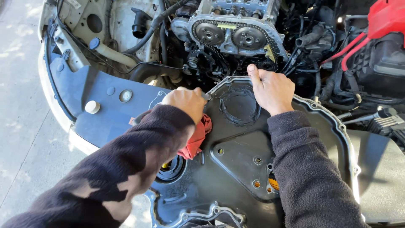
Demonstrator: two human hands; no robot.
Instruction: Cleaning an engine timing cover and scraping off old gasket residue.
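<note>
— Timing cover [253,169], black, with a pale metal rim, lay flat across the front of the engine bay, I think so that its inner face could be worked on. What did the hands do?

— Left hand [185,102] was closed around a thin metal tool [206,96], tip at the round recess, and a red rag [196,139] hung under the wrist. Right hand [272,88] pressed on the cover's far edge, fingers bent, forefinger stretched; it looked like steadying.

— And behind?

— Two sprockets [230,36] with a chain [219,59] were exposed on the engine. A small yellow strip [227,26] sat between them, and a red part [386,17] stood far right.
</note>
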